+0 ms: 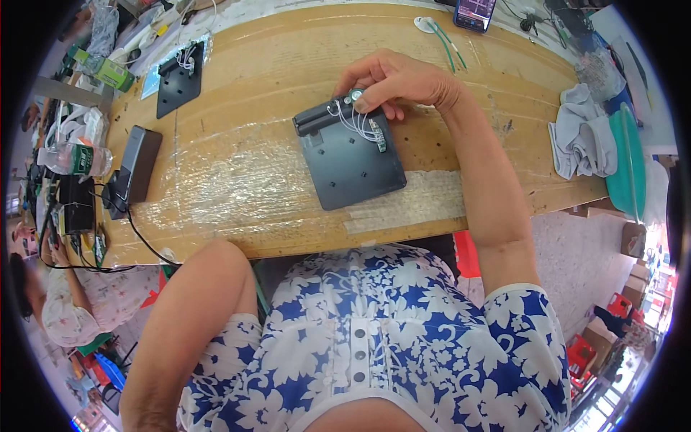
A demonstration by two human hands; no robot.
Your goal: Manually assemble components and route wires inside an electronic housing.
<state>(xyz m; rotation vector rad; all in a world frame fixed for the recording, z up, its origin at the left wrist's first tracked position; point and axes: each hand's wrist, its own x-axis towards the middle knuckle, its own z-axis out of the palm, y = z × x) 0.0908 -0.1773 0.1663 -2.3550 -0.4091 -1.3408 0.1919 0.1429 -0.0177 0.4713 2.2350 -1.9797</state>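
Note:
A flat black plastic panel (353, 169) lies tilted on the table in front of me, with a raised bar along its far edge. Thin white wires (353, 124) run across it to a small green circuit board (378, 137) near its right edge. My right hand (399, 81) grips the panel's far right corner. Its thumb presses by a small round metallic part (355, 94), while the other fingers curl behind the edge, partly hidden. Of my left arm (194, 317), only the bent elbow and forearm show; the left hand is out of view.
A similar black panel (180, 85) with wires lies at the far left. Near it stands a black box-shaped device (140, 165) with a cable. Green wires (448, 45) and a phone (473, 14) are at the back; grey cloth (584, 137) lies right. Another person (68, 309) sits left.

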